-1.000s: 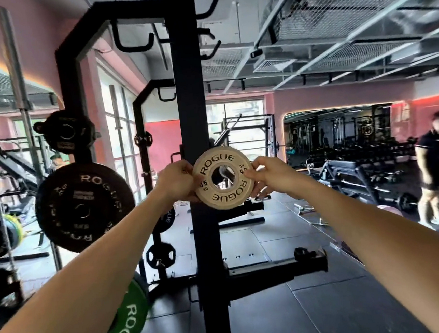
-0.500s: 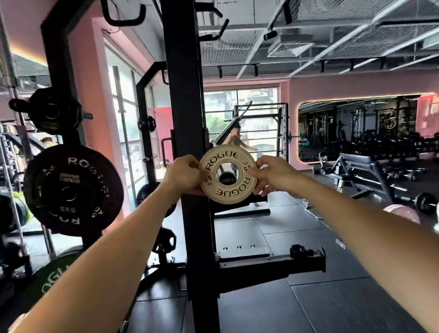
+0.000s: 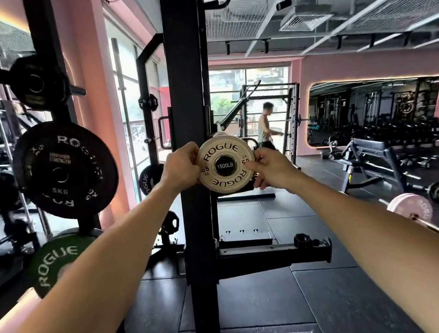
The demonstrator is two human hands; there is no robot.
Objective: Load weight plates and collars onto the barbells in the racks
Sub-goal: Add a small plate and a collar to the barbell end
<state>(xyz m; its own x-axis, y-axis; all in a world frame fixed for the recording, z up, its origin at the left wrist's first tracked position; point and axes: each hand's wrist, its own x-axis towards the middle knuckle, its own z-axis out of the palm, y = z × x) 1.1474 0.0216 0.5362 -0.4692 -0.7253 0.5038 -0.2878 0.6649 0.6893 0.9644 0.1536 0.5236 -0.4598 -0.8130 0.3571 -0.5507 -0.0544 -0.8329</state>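
Presently, the small cream plate [image 3: 226, 165], marked ROGUE and 0.5 KG, sits face-on to me with the black barbell end cap [image 3: 225, 165], lettered 1500LB, filling its centre hole. The plate is on the sleeve end, just right of the black rack upright [image 3: 189, 115]. My left hand [image 3: 180, 167] grips the plate's left rim, fingers curled round its edge. My right hand [image 3: 268, 166] grips the right rim, thumb across the face, fingers wrapped behind. Both arms are extended forward.

To the left, storage pegs on a second upright carry a black 5 KG plate [image 3: 66, 169], a smaller black plate [image 3: 37, 82] above it, and a green ROGUE plate [image 3: 55, 263] below. A black safety arm [image 3: 274, 254] projects rightward from the near upright, low down. On the floor at far right lies a barbell with a pink plate [image 3: 410, 209]. A person [image 3: 264, 129] stands by the far window, blurred.
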